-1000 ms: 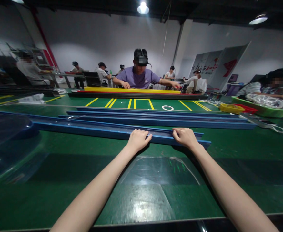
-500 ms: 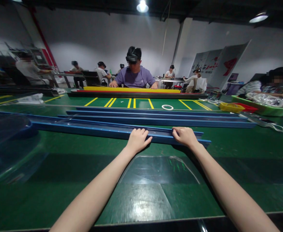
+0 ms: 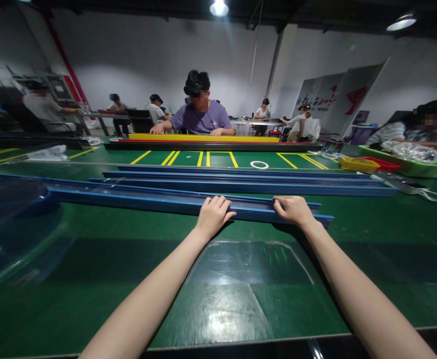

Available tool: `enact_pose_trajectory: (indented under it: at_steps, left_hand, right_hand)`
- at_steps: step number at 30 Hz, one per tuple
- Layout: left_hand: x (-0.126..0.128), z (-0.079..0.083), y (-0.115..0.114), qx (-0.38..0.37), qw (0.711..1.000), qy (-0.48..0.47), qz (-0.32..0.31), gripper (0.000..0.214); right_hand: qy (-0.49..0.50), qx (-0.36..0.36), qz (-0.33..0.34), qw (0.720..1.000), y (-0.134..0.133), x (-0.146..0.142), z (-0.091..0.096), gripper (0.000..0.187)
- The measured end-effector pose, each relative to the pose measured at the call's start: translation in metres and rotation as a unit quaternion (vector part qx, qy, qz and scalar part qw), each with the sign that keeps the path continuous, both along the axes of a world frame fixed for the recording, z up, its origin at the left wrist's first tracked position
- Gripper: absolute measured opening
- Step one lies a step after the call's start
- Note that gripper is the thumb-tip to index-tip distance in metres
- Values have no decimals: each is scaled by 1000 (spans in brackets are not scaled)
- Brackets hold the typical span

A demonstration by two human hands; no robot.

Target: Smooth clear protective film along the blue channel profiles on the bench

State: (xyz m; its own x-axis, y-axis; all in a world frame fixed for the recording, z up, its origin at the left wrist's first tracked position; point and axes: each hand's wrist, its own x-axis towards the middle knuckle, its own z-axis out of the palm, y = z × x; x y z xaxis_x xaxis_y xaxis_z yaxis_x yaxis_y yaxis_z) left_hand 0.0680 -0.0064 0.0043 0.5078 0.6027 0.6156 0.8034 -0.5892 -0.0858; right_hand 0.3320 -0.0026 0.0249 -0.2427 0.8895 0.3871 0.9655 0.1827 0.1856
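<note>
A long blue channel strip (image 3: 158,200) lies on the green table, running from the far left to right of centre. My left hand (image 3: 214,213) is closed over it near the middle, fingers curled over the far side and thumb along the near edge. Close to its right end, my right hand (image 3: 293,208) grips the same strip, fingers bent over the top. The fingertips of both hands are partly hidden inside the channel. Just behind it rest more blue channel strips (image 3: 248,187), apart from my hands.
Across the table a co-worker (image 3: 201,117) sits behind yellow, red and black strips (image 3: 203,139). A white ring (image 3: 259,164) lies near yellow tape lines. At right are a green tray (image 3: 408,164) and a yellow dish (image 3: 358,164). A blue-rimmed clear object (image 3: 12,214) occupies the left.
The blue channel strip has slid slightly to the right, my right hand moving with it. My left hand has stayed nearly in place. The co-worker opposite has leaned to the left.
</note>
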Motion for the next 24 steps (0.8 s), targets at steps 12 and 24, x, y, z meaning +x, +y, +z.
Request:
enact_pose_trajectory:
  at_steps: [12, 24]
  left_hand:
    - [2, -3, 2, -38, 998, -50, -7, 21]
    - [3, 4, 2, -58, 997, -42, 15, 21]
  right_hand:
    - [-7, -27, -27, 999, -8, -12, 13, 34]
    - [-11, 54, 23, 998, -6, -22, 12, 30]
